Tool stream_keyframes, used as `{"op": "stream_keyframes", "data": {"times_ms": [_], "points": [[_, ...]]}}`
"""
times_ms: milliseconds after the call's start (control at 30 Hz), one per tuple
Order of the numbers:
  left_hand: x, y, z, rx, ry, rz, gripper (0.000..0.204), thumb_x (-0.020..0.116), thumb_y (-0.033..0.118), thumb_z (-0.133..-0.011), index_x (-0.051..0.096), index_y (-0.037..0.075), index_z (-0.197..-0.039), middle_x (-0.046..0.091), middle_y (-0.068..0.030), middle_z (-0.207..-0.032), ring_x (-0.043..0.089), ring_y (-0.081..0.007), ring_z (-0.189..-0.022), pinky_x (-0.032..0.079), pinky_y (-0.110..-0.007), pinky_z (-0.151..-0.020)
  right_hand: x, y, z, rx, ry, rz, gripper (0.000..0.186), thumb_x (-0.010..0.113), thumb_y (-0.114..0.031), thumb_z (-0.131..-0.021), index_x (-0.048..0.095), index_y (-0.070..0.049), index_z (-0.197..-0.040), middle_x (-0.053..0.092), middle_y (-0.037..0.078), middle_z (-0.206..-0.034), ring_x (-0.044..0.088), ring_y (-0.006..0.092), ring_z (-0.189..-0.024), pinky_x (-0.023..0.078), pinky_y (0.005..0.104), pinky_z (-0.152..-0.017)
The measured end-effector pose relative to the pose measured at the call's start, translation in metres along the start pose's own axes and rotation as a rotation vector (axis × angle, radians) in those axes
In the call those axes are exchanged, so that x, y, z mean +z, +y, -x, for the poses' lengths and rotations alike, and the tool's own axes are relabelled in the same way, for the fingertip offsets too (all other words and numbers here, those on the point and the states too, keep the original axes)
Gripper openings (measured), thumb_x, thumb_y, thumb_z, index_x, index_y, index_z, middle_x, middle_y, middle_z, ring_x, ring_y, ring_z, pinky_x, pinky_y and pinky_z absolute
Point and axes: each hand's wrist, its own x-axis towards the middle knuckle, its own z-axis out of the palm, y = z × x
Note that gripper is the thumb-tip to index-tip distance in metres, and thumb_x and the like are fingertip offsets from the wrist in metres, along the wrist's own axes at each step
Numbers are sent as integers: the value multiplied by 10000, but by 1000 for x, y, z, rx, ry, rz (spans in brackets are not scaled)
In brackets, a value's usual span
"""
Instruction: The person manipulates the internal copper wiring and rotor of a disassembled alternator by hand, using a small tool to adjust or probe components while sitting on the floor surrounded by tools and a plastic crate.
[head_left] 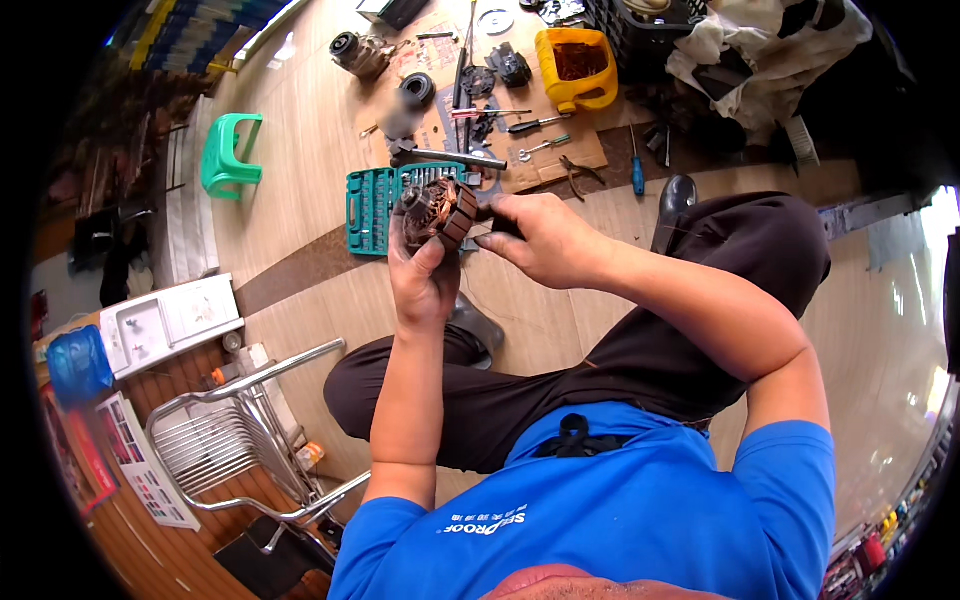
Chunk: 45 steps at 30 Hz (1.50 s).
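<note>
My left hand (424, 275) is wrapped round a motor armature (455, 216) from below and holds it up in front of me. Copper windings show at its end, and dark metal segments run around its side. Close against its right side is my right hand (550, 238), with thumb and forefinger closed round something dark that I cannot make out. Just behind the armature, a green socket set case (370, 212) lies open on the floor. A long metal bar tool (455, 157) lies beyond it.
Cardboard (578, 152) carries a screwdriver (537, 125), pliers (577, 178) and dark motor parts (510, 66). A cut yellow jug (596, 102) stands at the back. A green stool (222, 158) is at left, a metal chair (215, 445) nearer. A blue screwdriver (638, 175) lies right.
</note>
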Motion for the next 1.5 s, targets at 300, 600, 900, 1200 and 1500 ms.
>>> {"op": "stream_keyframes", "data": {"times_ms": [300, 600, 900, 1200, 1500], "points": [[-2, 11, 4, 47, 64, -257, 892, 839, -22, -596, 399, 1, -1372, 549, -136, -1273, 570, -250, -1170, 484, -362, -1013, -32, -17, -6, -54, 72, 31, 164, 612, -181, -910, 653, -23, -923, 646, 227, -814, 635, 416, -778, 511, 470, -689], [-8, 19, 1, -61, -80, -38, 941, 847, 88, -630, 346, -63, -1412, 522, -224, -1329, 560, -315, -1211, 458, -396, -1044, -60, 14, -20, -141, 158, 588, 147, 617, -185, -899, 686, -96, -992, 644, 133, -879, 642, 334, -790, 515, 411, -670], [-34, 22, -4, -2, -60, 252, 729, 631, 370, -872, 359, 0, -1439, 441, -238, -1423, 477, -384, -1281, 406, -486, -1075, -47, 23, -16, -105, -249, 702, 130, 540, -98, -828, 664, -79, -864, 664, 152, -819, 668, 350, -821, 533, 466, -703], [-34, 36, -12, 206, 87, -20, 615, 644, 7, -802, 394, -54, -1361, 572, -193, -1260, 582, -306, -1170, 467, -435, -1024, -49, -28, 2, -174, -679, 362, 190, 662, -219, -857, 694, -71, -972, 681, 153, -857, 648, 350, -847, 517, 431, -742], [-22, 45, -7, 66, -9, -84, 816, 692, 27, -711, 312, -45, -1430, 531, -227, -1295, 564, -337, -1200, 469, -454, -1034, -114, -25, -2, -237, 301, 178, 129, 673, -91, -890, 694, -44, -1008, 676, 152, -796, 664, 184, -690, 514, 289, -640]]}}
